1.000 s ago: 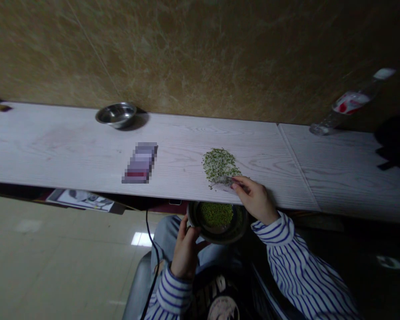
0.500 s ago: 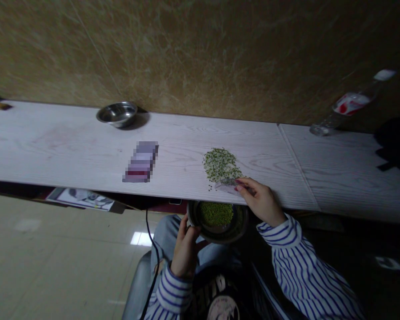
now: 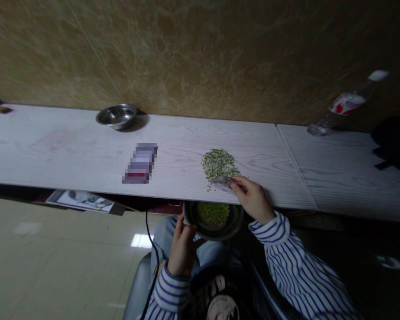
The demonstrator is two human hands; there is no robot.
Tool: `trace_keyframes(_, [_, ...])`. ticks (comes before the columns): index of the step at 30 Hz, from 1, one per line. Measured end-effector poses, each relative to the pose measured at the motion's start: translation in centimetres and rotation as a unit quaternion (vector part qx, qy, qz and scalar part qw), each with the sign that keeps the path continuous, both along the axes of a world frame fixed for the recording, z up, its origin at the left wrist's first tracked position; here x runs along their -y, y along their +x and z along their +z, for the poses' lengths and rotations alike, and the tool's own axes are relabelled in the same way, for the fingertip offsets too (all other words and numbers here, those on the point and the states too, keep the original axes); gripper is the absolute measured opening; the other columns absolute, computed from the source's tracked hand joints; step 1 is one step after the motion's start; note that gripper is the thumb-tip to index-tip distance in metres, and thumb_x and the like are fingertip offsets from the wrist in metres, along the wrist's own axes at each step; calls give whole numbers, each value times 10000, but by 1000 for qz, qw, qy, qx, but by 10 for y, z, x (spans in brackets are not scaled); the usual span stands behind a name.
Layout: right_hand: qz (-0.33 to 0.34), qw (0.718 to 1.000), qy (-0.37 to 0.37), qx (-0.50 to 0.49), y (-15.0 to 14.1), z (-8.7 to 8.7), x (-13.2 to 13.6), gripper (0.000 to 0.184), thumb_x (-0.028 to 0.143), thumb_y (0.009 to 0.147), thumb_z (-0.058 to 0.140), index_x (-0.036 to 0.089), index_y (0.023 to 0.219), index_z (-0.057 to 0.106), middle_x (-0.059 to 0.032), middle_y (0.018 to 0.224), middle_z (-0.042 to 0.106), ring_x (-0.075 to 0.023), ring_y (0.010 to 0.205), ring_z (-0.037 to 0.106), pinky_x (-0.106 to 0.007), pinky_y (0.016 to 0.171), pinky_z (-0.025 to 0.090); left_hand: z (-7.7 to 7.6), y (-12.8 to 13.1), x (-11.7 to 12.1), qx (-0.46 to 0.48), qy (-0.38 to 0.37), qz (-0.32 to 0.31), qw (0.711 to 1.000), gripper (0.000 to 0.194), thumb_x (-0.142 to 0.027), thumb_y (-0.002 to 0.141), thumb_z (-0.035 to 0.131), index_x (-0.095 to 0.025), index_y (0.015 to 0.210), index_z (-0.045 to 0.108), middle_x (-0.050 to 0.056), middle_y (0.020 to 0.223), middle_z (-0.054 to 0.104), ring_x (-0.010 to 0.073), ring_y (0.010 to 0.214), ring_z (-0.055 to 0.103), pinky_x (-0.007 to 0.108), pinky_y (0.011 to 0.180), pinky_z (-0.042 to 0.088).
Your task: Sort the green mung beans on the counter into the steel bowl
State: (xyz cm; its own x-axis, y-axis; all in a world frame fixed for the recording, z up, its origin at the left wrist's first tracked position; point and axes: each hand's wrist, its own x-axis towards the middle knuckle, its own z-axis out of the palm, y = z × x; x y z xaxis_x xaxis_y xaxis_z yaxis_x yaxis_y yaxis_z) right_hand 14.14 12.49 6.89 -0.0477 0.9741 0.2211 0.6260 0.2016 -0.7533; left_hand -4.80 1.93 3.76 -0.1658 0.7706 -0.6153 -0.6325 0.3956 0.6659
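Small green beans (image 3: 219, 163), which look like mung beans, lie in a loose patch on the white wood-grain table. My right hand (image 3: 253, 198) pinches a thin, see-through, plastic-looking sheet (image 3: 220, 181) at the near edge of that patch, close to the table's front edge. What the sheet is exactly I cannot make out. Just below the table edge, my left hand (image 3: 183, 244) grips the left rim of a metal bowl (image 3: 235, 224). More green beans (image 3: 213, 213) are heaped inside this bowl, which sits over my lap.
An empty steel bowl (image 3: 116, 118) stands near the wall, with a blurred-out phone-like rectangle (image 3: 140, 163) in front of it. A clear bottle with a red-and-white label (image 3: 346, 104) stands at the right, near a dark object (image 3: 395, 142). Papers (image 3: 82, 201) lie on a shelf under the table.
My right hand and the clear sheet have shifted slightly left along the near edge of the beans. The held bowl has moved a little left too.
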Motion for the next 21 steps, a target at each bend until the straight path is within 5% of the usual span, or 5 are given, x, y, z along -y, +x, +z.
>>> trace_keyframes(15, [119,992,-2,34,-15,9,11,219,236,863,562,225,1027,705,-48,992,755,-192,896,704,-330,832,556,-7,-10,1,-26,24,4,999,573,-216,676,645,-286,1233,530,37,1094,603,176,897,568,291,682,509])
trace_keyframes(21, [77,997,-3,24,-1,9,14,248,260,867,552,211,1064,695,-62,981,755,-199,870,708,-323,778,568,-15,-12,12,-26,7,5,1000,610,-229,633,711,-272,1217,542,31,1009,628,149,744,581,271,600,489])
